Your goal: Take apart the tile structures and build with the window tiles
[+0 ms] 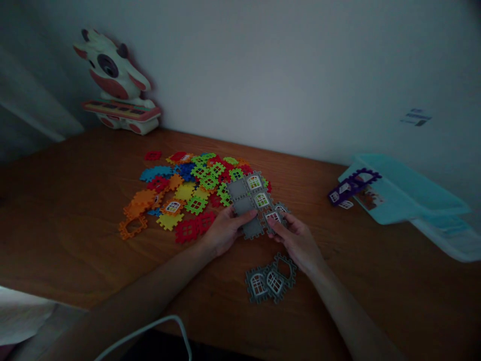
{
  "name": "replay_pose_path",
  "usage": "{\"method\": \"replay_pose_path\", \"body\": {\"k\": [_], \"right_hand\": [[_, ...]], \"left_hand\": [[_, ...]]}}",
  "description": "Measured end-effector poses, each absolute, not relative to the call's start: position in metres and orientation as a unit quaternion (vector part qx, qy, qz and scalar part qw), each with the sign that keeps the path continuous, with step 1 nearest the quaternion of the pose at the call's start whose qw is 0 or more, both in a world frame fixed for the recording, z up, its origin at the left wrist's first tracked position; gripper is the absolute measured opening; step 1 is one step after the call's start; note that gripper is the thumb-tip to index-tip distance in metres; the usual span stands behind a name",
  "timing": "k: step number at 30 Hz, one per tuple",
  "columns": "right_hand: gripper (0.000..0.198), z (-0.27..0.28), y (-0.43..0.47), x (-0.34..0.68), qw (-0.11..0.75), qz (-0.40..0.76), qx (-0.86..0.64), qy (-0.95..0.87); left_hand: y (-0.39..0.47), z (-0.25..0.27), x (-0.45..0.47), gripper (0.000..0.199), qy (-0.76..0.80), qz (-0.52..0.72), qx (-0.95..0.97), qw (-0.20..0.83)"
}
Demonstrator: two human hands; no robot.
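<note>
Between my hands is a joined panel of grey interlocking tiles, some plain and some with white window frames. My left hand grips its lower left side, thumb across a plain tile. My right hand pinches a grey window tile at the panel's lower right, thumb on its front. Another grey window tile shows partly behind my right fingers; whether it is joined cannot be seen. Below my hands on the table lie several loose grey tiles, overlapping, one with an open frame.
Behind the panel spreads a pile of colourful tiles. A cow-shaped toy keyboard stands at the back left. To the right, joined purple tiles lean on a turquoise plastic bin. A white cable loops at the front edge.
</note>
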State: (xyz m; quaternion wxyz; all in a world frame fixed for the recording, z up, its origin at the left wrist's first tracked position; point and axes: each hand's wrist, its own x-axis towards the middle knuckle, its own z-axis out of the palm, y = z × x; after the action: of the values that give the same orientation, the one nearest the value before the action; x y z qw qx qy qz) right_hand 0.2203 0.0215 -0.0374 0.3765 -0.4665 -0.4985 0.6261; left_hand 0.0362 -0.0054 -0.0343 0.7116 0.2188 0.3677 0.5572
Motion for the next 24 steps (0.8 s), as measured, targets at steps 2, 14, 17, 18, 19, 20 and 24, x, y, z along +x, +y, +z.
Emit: {"method": "replay_pose_path", "body": {"k": [2, 14, 17, 18, 19, 20, 24], "right_hand": [[0.033, -0.036, 0.0208, 0.2195, 0.379, 0.625, -0.467, -0.498], [0.033, -0.0344, 0.0183, 0.2171, 0.373, 0.607, -0.463, -0.527], [0.033, -0.0336, 0.0183, 0.2162, 0.39, 0.622, -0.44, -0.517], [0.033, -0.0332, 0.0184, 0.2157, 0.398, 0.624, -0.436, -0.513], [0.032, -0.0328, 0.0186, 0.2154, 0.407, 0.622, -0.435, -0.508], [0.031, -0.0323, 0.0188, 0.2152, 0.417, 0.62, -0.437, -0.501], [0.033, -0.0303, 0.0187, 0.2159, 0.462, 0.633, -0.434, -0.444]], "left_hand": [[-0.0061, -0.0342, 0.0369, 0.04, 0.366, 0.554, 0.221, 0.714], [-0.0055, -0.0359, 0.0376, 0.04, 0.353, 0.555, 0.217, 0.721], [-0.0057, -0.0342, 0.0367, 0.038, 0.358, 0.562, 0.215, 0.715], [-0.0056, -0.0338, 0.0364, 0.038, 0.361, 0.565, 0.214, 0.711], [-0.0053, -0.0337, 0.036, 0.038, 0.365, 0.569, 0.213, 0.706], [-0.0048, -0.0338, 0.0357, 0.038, 0.37, 0.573, 0.211, 0.701], [-0.0026, -0.0358, 0.0348, 0.037, 0.384, 0.59, 0.198, 0.682]]}}
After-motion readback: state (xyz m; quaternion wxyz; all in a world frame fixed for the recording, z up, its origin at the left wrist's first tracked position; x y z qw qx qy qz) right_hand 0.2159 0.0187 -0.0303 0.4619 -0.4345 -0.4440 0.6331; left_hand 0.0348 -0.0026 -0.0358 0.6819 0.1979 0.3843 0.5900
